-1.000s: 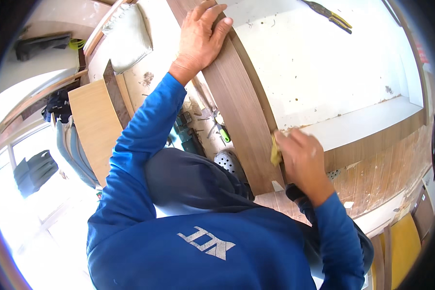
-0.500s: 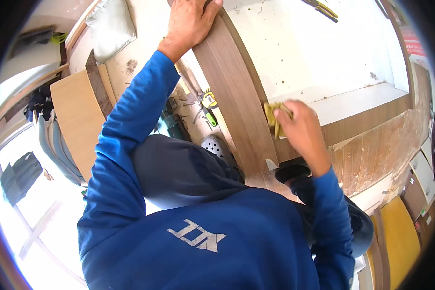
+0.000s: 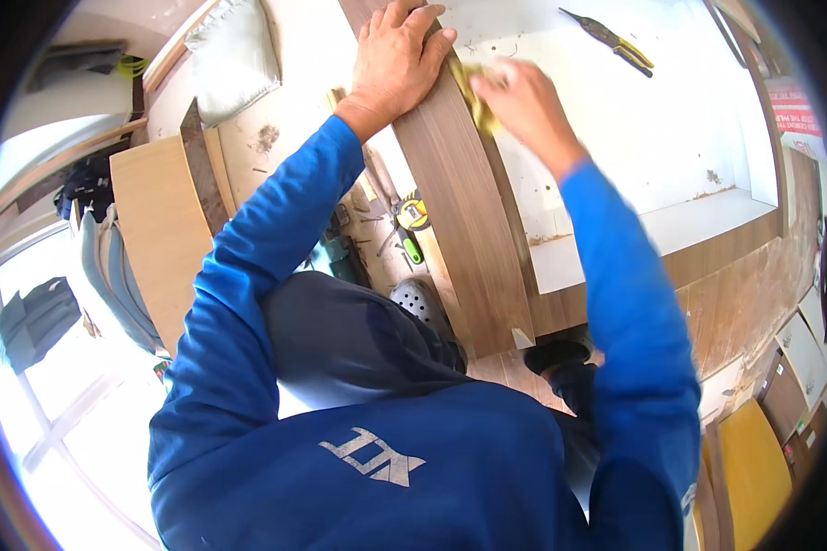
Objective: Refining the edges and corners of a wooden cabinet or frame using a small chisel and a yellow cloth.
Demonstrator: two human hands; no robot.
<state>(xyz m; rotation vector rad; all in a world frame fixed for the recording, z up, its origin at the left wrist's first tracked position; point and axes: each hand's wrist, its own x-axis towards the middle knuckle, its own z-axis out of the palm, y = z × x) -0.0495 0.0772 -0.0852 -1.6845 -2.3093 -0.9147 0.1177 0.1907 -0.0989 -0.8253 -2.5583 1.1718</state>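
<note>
My left hand (image 3: 402,62) lies on the far part of a long wood-grain panel (image 3: 459,202), its fingers apart near the panel's inner edge. Beside it, my right hand (image 3: 531,108) is closed on a folded mustard-yellow sheet (image 3: 478,108), pressed against that inner edge. Whether the sheet is cloth or sandpaper I cannot tell; motion blurs it. The panel forms one side of a shallow wood-grain frame around a white inner board (image 3: 625,138). Dust and small debris lie on the board, and yellow-and-black handled snips (image 3: 611,41) rest toward its far side.
Left of the panel lie a yellow tape measure (image 3: 413,213), a green-handled tool (image 3: 410,246) and a teal power tool (image 3: 340,257). A filled whitish bag (image 3: 234,62) and a light wooden board (image 3: 159,220) are farther left. My shoe (image 3: 418,298) is close to the panel.
My right hand has moved the yellow sheet far up along the panel's inner edge, close to my left hand. The left hand stays on the panel; the whole view has shifted slightly.
</note>
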